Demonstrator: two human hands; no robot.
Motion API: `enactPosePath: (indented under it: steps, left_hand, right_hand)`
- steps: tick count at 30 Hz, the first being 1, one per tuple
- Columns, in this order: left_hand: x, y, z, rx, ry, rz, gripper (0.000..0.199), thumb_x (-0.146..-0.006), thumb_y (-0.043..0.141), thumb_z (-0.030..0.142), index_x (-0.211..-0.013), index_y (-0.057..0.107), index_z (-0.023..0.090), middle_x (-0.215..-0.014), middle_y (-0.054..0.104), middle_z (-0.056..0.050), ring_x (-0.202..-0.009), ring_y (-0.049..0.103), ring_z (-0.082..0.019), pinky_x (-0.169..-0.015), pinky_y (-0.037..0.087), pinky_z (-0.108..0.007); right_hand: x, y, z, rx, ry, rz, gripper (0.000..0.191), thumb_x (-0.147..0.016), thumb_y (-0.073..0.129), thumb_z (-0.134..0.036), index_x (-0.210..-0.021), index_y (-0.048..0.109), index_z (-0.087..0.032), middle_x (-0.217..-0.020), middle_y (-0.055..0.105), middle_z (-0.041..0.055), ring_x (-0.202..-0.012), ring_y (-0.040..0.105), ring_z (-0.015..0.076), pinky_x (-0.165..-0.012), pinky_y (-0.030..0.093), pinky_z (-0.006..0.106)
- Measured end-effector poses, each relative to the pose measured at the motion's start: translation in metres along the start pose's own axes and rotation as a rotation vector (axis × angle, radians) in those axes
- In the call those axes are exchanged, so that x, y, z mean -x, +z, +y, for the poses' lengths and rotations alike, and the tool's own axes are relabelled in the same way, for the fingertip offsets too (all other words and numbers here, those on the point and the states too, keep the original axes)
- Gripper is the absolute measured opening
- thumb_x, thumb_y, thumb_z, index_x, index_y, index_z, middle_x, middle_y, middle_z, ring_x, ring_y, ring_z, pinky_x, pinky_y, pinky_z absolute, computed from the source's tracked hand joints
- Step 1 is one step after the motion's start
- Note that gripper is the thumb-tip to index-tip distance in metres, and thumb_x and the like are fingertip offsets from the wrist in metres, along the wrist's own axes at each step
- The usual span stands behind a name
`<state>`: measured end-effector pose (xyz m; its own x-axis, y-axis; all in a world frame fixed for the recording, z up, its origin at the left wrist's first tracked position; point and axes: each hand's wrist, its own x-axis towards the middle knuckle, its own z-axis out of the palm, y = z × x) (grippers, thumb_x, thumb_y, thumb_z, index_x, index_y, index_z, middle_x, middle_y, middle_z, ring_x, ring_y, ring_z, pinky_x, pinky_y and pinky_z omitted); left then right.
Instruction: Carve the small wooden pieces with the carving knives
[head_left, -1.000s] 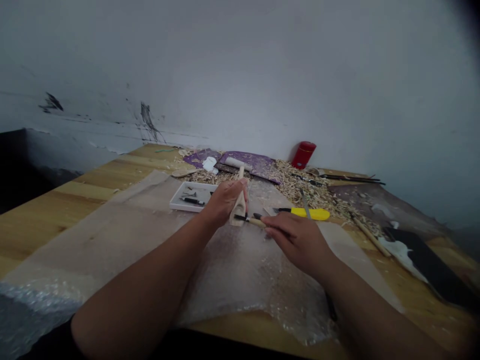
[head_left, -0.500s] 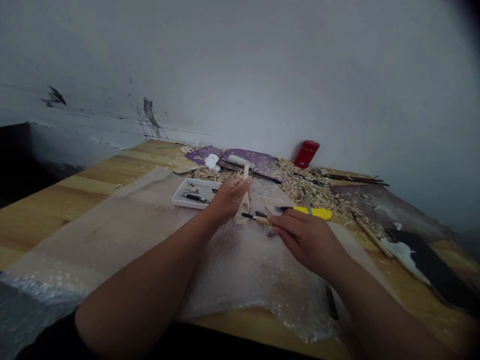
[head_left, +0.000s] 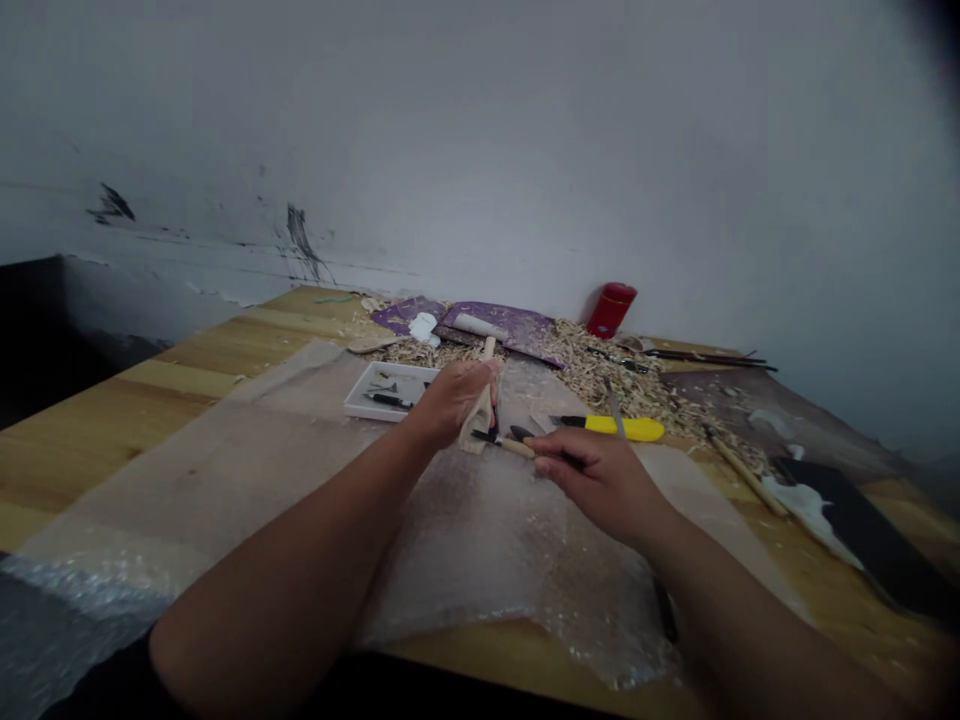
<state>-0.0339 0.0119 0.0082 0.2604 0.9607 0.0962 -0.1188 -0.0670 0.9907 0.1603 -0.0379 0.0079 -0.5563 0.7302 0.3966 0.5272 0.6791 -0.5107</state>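
Carved wood blank point(head_left: 475, 420), tilted upright above bubble wrap point(head_left: 480, 540), firmly closed in left grip point(head_left: 452, 403) to steady it; right grip point(head_left: 600, 485) closed on wood-handled carving tool point(head_left: 514, 447), tip brought to the blank. Beyond: white tray point(head_left: 352, 408), yellow utility knife point(head_left: 626, 429), wood shavings point(head_left: 600, 375), worktop point(head_left: 112, 440).

The left hand point(head_left: 450, 405) grips a wood blank point(head_left: 474, 425), the right hand point(head_left: 600, 485) a carving tool point(head_left: 510, 446) against it

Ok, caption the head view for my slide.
Left hand grips a wooden carving; right hand holds a carving tool against it.
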Motion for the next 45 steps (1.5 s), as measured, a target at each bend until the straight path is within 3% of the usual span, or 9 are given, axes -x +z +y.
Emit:
enactPosePath:
  steps: [5,11,17,22,25,31,35,40,45]
  left_hand:
    - [-0.001,0.000,-0.002,0.038,-0.027,-0.049,0.039,-0.079,0.043,0.044,-0.054,0.049,0.015,-0.039,0.049,0.000,-0.032,0.045,-0.010,-0.035,0.031,-0.021]
    - [0.000,0.000,-0.001,0.019,-0.027,-0.070,0.040,-0.079,0.043,0.043,-0.052,0.049,0.014,-0.038,0.050,-0.001,-0.031,0.044,-0.010,-0.035,0.031,-0.021]
    - [0.000,0.000,-0.002,-0.011,-0.041,-0.070,0.041,-0.077,0.045,0.048,-0.054,0.049,0.014,-0.038,0.051,-0.001,-0.032,0.046,-0.010,-0.035,0.033,-0.020]
    - [0.000,0.000,-0.001,-0.006,-0.046,-0.080,0.042,-0.079,0.043,0.047,-0.054,0.049,0.014,-0.039,0.052,-0.001,-0.032,0.045,-0.009,-0.036,0.033,-0.020]
    - [0.001,0.001,0.001,0.011,-0.041,-0.074,0.039,-0.079,0.043,0.045,-0.056,0.048,0.014,-0.039,0.051,0.000,-0.032,0.045,-0.009,-0.037,0.034,-0.020]
    - [0.001,0.001,0.000,-0.054,-0.066,-0.092,0.041,-0.078,0.044,0.047,-0.053,0.049,0.014,-0.037,0.050,-0.001,-0.030,0.044,-0.009,-0.033,0.031,-0.020]
    - [0.000,0.000,-0.001,-0.051,-0.078,-0.099,0.041,-0.078,0.043,0.047,-0.054,0.049,0.015,-0.037,0.051,0.000,-0.031,0.045,-0.009,-0.034,0.032,-0.019]
    - [0.002,0.002,0.005,-0.024,-0.071,-0.077,0.042,-0.078,0.042,0.048,-0.054,0.048,0.014,-0.036,0.050,0.000,-0.030,0.044,-0.009,-0.033,0.031,-0.019]
    - [0.004,0.004,0.007,-0.016,-0.054,-0.060,0.042,-0.075,0.046,0.050,-0.054,0.048,0.014,-0.036,0.050,0.000,-0.030,0.044,-0.008,-0.033,0.031,-0.019]
  right_hand:
    - [0.003,-0.001,-0.002,0.228,-0.198,0.020,0.024,-0.084,0.043,-0.020,-0.102,0.059,-0.016,-0.079,0.060,0.0068,-0.069,0.054,0.0141,-0.062,0.042,0.025]
    - [0.002,0.001,-0.003,0.117,-0.140,0.024,0.017,-0.083,0.048,-0.021,-0.093,0.061,-0.018,-0.071,0.062,0.0022,-0.065,0.056,0.0115,-0.059,0.042,0.021]
    - [0.005,0.002,-0.008,0.359,-0.212,0.063,0.023,-0.084,0.043,-0.018,-0.098,0.061,-0.016,-0.074,0.060,0.0063,-0.064,0.054,0.0138,-0.058,0.041,0.025]
    - [0.002,0.001,-0.006,0.089,-0.073,-0.009,0.018,-0.084,0.047,-0.022,-0.093,0.061,-0.019,-0.073,0.062,0.0018,-0.067,0.057,0.0122,-0.060,0.042,0.022]
    - [0.001,0.001,-0.006,0.046,-0.012,-0.022,0.018,-0.084,0.045,-0.023,-0.094,0.060,-0.020,-0.074,0.063,0.0008,-0.067,0.058,0.0118,-0.060,0.042,0.022]
    - [0.004,0.001,-0.011,0.394,-0.207,-0.021,0.025,-0.085,0.039,-0.019,-0.099,0.060,-0.016,-0.074,0.060,0.0070,-0.064,0.053,0.0150,-0.058,0.039,0.026]
    - [0.003,0.002,-0.010,0.146,-0.100,-0.050,0.022,-0.085,0.043,-0.021,-0.098,0.060,-0.016,-0.079,0.063,0.0051,-0.071,0.057,0.0139,-0.064,0.042,0.024]
    - [0.002,0.007,-0.008,-0.147,0.141,-0.074,0.018,-0.084,0.046,-0.024,-0.094,0.060,-0.020,-0.060,0.057,-0.0033,-0.051,0.052,0.0089,-0.049,0.039,0.020]
    - [0.004,0.009,-0.008,0.059,-0.067,0.036,0.020,-0.083,0.047,-0.022,-0.097,0.061,-0.019,-0.076,0.062,0.0039,-0.067,0.056,0.0134,-0.061,0.043,0.025]
